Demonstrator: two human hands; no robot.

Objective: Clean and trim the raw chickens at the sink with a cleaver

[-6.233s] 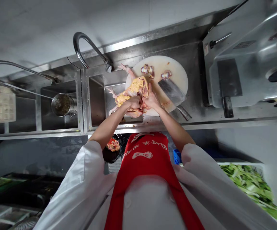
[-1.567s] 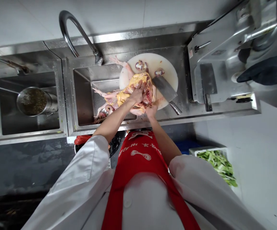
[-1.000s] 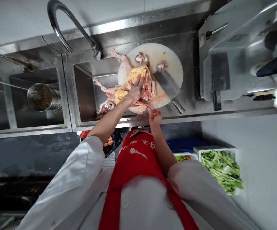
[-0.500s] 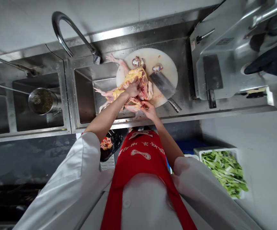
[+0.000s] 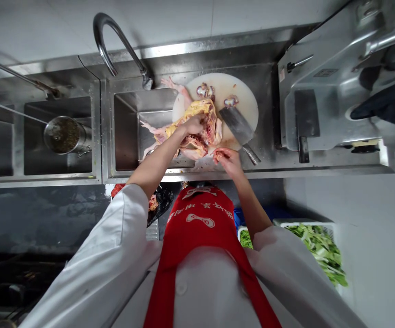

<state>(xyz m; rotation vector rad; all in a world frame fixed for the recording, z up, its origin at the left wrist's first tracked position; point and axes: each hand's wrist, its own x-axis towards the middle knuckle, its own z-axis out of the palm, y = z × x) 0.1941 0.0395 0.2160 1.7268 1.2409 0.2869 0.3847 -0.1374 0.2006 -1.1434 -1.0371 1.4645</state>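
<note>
A raw chicken (image 5: 197, 109) with yellow fat lies split open across a round white cutting board (image 5: 247, 98), its legs reaching over the sink. My left hand (image 5: 194, 125) grips the carcass at its opened, bloody cavity; the fingertips are partly hidden there. Closer to the counter's front edge, my right hand (image 5: 227, 160) is closed around a small reddish piece of meat or innards (image 5: 219, 156), apart from the bird. A cleaver (image 5: 237, 125) rests on the board to the right, handle toward me. Small purplish-white organ pieces (image 5: 231, 100) lie behind it.
A sink basin (image 5: 125, 132) and curved faucet (image 5: 122, 41) are at left, with a metal pot (image 5: 64, 134) in the further basin. Another cleaver (image 5: 307, 114) lies at right. Below stand a crate of leafy greens (image 5: 320, 248) and a black bag (image 5: 163, 202) holding meat pieces.
My right hand has drawn away from the chicken toward the right, with the small reddish piece in its fingers. My left hand stays on the carcass. The view has shifted slightly.
</note>
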